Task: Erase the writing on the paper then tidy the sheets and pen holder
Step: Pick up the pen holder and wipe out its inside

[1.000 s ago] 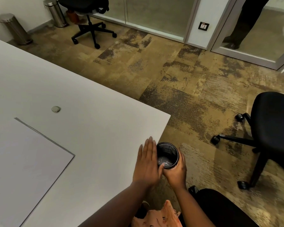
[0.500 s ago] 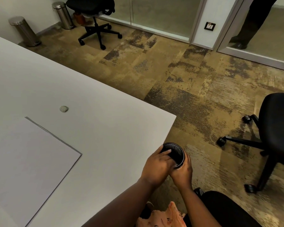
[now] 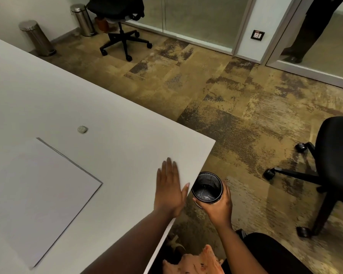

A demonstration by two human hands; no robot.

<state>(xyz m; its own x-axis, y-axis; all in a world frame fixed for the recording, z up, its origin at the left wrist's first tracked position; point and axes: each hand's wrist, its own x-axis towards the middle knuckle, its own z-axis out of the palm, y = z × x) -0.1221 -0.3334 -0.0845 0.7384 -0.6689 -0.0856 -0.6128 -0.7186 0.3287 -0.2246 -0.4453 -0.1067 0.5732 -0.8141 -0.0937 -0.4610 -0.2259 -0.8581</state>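
Observation:
A black mesh pen holder is held just past the right edge of the white table, below its top, mouth up. My right hand grips it from beneath. Thin light scraps lie on its bottom; no pens show. My left hand lies flat on the table at that edge, fingers straight, holding nothing. A stack of white sheets lies on the table to the left, squared up, no writing visible. A small grey eraser rests beyond the sheets.
A black office chair stands on the carpet to the right, another chair at the back. Two steel bins stand by the far wall. A person's dark trousered legs show behind the glass door.
Half a second ago my left hand was cupped over the holder's rim; it has swung back and lies flat on the table edge, as it did a second ago. The right hand keeps the holder.

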